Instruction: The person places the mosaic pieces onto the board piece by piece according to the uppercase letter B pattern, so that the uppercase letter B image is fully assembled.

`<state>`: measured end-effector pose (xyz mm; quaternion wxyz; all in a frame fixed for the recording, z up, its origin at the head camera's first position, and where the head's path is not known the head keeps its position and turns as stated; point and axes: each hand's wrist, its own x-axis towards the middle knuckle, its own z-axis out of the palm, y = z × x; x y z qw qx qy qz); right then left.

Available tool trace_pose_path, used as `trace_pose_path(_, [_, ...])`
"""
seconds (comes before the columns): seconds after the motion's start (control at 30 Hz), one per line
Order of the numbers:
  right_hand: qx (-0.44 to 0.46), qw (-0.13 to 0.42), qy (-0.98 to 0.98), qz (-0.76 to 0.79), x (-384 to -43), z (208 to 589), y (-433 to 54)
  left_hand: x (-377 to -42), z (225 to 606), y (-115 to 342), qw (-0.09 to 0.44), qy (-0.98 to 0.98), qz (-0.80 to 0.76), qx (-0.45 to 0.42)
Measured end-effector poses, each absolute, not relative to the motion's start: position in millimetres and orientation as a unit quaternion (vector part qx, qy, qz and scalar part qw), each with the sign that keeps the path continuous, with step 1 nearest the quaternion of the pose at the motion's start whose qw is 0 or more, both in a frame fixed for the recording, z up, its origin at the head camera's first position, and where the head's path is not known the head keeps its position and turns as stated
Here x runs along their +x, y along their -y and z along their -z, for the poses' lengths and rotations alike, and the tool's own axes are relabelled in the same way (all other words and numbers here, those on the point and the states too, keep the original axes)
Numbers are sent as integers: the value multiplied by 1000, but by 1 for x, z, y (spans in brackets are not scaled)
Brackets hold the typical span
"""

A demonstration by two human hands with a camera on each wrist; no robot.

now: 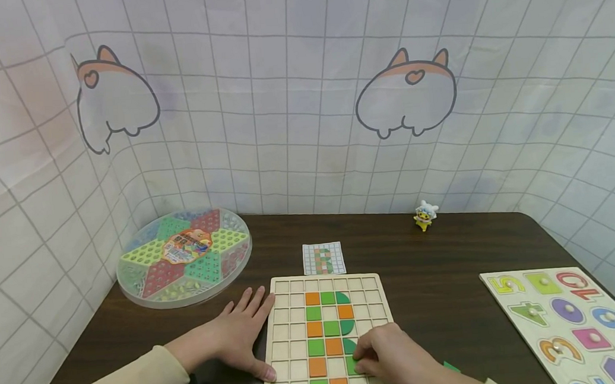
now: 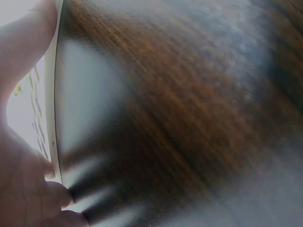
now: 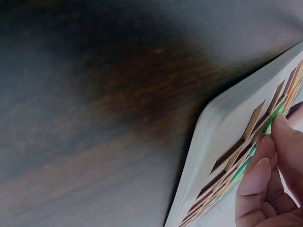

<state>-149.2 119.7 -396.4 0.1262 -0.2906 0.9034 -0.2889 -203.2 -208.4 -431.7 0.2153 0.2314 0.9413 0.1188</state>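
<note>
A pale wooden grid board [image 1: 366, 314] lies in the middle of the dark table, with orange and green squares and several dark green rounded pieces in its cells. My left hand [image 1: 238, 335] rests spread at the board's left edge, thumb over the lower rim and fingertips at the upper side. With thumb and finger, my right hand [image 1: 392, 354] pinches a green tile [image 3: 274, 115] over the right column of pieces. In the right wrist view that tile stands tilted at a cell. Just beyond the board lies a small card [image 1: 323, 258] printed with a similar coloured pattern.
A round Chinese checkers set [image 1: 183, 257] sits at the back left. At the right is a number-and-shape puzzle board [image 1: 579, 324]. A small yellow-and-white figurine [image 1: 424, 215] stands near the back edge. A green piece [image 1: 450, 366] shows beside my right wrist.
</note>
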Motion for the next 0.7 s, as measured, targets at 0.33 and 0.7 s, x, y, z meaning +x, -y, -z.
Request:
trace_pose_path(0.33, [-292,133,-904,284,-148,392,-126,-203,433,209,215,-941,-118,235])
trace_pose_path(0.7, [-284,71,-919,263,-152,387,-168,-203,431,208,217,-941,-117,230])
